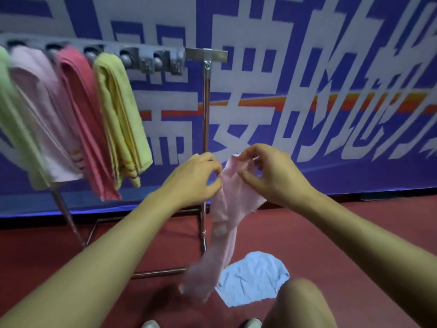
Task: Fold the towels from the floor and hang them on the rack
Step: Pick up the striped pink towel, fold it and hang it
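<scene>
1. Fingers [214, 171] of both hands are pinched on the pink towel's [227, 209] top edge, frame centre.
2. Towel is hung unfolded, blurred.
3. Risk judged: corner slipped, uneven fold; blue towel [253, 278] is left on floor.

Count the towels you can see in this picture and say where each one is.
6. Four hang on the rack: green towel, pale pink towel, red towel, yellow towel. Both hands hold the pink towel; the blue towel lies on the floor. More may hang beyond the left edge.

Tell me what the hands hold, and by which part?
Both hands, left and right, pinch the pink towel at its top edge; the rest hangs down.
</scene>
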`<state>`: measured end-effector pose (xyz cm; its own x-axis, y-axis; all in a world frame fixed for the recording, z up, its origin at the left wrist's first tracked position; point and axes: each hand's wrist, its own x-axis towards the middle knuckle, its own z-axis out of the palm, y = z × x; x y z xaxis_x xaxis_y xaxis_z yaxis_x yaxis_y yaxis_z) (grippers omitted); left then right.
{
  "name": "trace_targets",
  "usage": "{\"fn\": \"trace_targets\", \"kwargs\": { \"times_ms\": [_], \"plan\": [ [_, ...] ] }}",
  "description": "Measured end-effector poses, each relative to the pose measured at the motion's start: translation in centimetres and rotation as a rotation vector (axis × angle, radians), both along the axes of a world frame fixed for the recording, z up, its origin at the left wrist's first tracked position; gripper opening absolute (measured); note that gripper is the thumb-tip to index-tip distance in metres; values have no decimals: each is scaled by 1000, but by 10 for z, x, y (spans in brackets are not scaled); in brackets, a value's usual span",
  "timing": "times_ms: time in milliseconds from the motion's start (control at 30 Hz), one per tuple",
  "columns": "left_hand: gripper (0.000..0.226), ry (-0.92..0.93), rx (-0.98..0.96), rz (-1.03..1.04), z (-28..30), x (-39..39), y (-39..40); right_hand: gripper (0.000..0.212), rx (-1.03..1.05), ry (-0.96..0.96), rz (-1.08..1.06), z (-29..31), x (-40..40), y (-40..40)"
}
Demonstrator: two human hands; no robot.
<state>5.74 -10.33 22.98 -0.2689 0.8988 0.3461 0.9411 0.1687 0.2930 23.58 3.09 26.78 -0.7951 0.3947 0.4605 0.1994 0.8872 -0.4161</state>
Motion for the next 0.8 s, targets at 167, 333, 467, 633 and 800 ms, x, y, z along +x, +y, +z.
{"fn": "trace_targets", "kwargs": {
  "times_ms": [167,333,467,633,800],
  "plan": [
    [15,-88,178,142,36,-7,-36,26,110,-214,-82,-23,3,-9],
    [8,-102,111,178,55,-20,-61,20,58,-308,-108,-44,1,-5],
    [24,-153,-113,-77,59,-9,-70,33,94,-338,-135,-33,-14,-14],
    [32,146,-404,-162,44,17,-55,39,201,-317,-64,-11,-41,-28],
    [17,210,-421,-125,33,18,-43,44,190,-303,-13,-3,-56,-32]
  ]
}}
